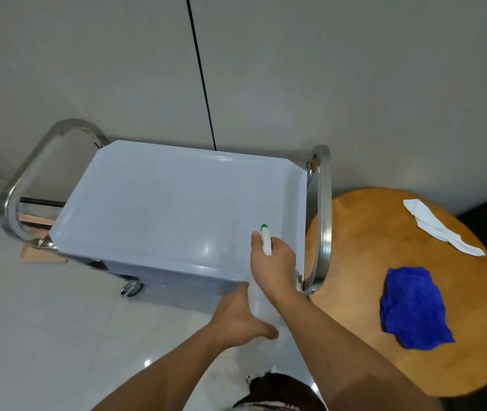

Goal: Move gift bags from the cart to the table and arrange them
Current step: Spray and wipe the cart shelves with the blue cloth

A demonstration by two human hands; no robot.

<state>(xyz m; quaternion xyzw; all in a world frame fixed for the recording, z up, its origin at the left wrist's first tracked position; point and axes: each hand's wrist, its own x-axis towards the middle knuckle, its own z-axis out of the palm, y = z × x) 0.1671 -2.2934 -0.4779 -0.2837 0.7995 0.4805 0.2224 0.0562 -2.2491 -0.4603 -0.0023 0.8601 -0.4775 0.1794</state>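
Head view: cart and table seen from above.
Held item: translucent white spray bottle with green nozzle (264, 244), long axis running from nozzle over the cart's near right corner down toward the person.
Right hand (272, 264): curled round the bottle's neck.
Left hand (238, 317): gripping the bottle's body below.
Cart: pale blue tray-topped steel-handled cart (159, 203); no gift bags are seen.
Table: round wooden table (384, 366), right of cart.
On table: crumpled blue cloth (412, 310) near edge; white folded cloth (440, 228) far edge.

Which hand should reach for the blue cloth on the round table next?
Probably the right hand: the blue cloth lies on the round table to its right. But it grips the spray bottle head, while the left hand holds the body, across from the table.
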